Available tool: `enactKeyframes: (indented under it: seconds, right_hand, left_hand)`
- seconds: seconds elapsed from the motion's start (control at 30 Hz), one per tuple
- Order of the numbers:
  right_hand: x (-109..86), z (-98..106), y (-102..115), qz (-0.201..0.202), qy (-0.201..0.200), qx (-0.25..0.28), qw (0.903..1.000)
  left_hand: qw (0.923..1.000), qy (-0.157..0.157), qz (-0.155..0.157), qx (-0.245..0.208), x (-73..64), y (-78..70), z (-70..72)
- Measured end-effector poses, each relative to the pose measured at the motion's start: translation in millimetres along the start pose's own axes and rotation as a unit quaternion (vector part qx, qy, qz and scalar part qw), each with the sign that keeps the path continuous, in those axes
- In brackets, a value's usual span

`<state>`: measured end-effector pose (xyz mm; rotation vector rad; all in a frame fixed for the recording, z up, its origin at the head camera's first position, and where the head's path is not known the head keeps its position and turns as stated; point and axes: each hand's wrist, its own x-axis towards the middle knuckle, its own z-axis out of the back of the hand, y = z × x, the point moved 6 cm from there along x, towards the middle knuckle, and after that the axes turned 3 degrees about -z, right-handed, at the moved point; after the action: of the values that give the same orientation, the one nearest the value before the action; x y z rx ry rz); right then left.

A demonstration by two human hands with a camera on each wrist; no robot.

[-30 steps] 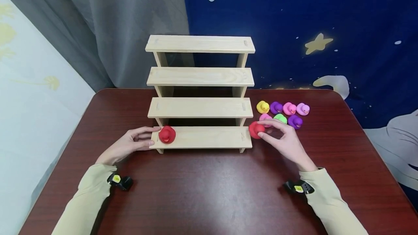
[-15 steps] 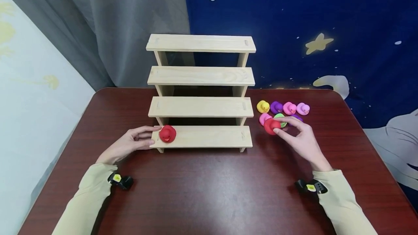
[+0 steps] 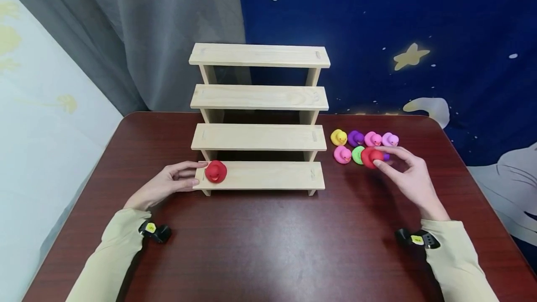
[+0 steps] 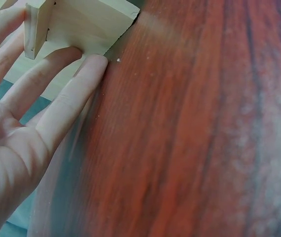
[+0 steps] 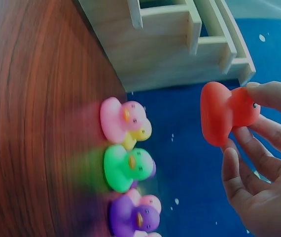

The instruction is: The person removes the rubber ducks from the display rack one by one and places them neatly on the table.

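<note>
My right hand [image 3: 413,178] pinches a red rubber duck [image 3: 371,157] between thumb and fingertips. In the right wrist view this duck [image 5: 217,114] is held up off the table, apart from the others. Below it, in the head view, it partly hides a green duck [image 3: 357,155] and a purple one [image 3: 386,157]. A stepped wooden shelf stand [image 3: 268,175] stands at the table's middle. Its lowest board bears another red duck [image 3: 216,171] at the left end. There my left hand [image 3: 161,185] holds the board's end, its fingers [image 4: 74,91] against the wood.
More ducks stand right of the shelf stand: yellow [image 3: 338,137], purple [image 3: 355,138], pink [image 3: 373,139], lilac [image 3: 390,139] behind, and another pink one [image 3: 342,154] in front. A dark red table [image 3: 260,246] carries everything. Grey and blue curtains [image 3: 356,36] hang behind it.
My right hand has carried its red duck rightward, from the shelf's right end to above the front row of ducks. The left hand and the red duck on the board stay put.
</note>
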<state>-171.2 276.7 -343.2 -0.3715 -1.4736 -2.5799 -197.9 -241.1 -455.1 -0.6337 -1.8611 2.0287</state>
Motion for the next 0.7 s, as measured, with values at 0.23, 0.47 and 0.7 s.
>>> enactKeyframes:
  seconds: [0.23, 0.47, 0.7]
  right_hand:
    - [4.0, 15.8, -38.9, -0.005, -0.016, -0.013, 0.9998]
    - [2.3, 28.6, -54.8, -0.013, -0.031, -0.049, 0.9982]
    - [2.6, 40.6, -65.3, -0.043, -0.041, -0.062, 0.9963]
  left_hand:
    - [1.0, -0.004, -0.002, 0.008, -0.1, -0.3, 1.2]
    - [1.0, -0.003, -0.002, 0.004, 0.3, -0.7, 0.2]
    - [1.0, -0.004, 0.006, 0.003, -0.2, 1.4, 0.8]
